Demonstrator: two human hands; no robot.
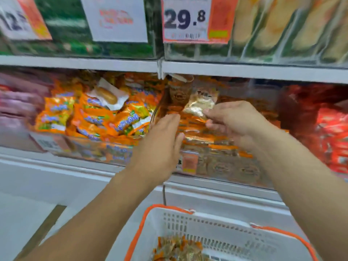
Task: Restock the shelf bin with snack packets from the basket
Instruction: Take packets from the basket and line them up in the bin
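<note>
Two bare forearms, no sleeves in view, left hand (162, 136), right hand (233, 119), unadorned fingers (211, 127)

A shelf price tag (186, 19) reads "29.8"; the other labels and packets are too blurred to read.

The snack packet (199, 106) looks pale gold and clear, though blurred. The basket (212, 228) is white with an orange rim; neighbouring packets (90, 117) are orange, yellow and blue.
</note>
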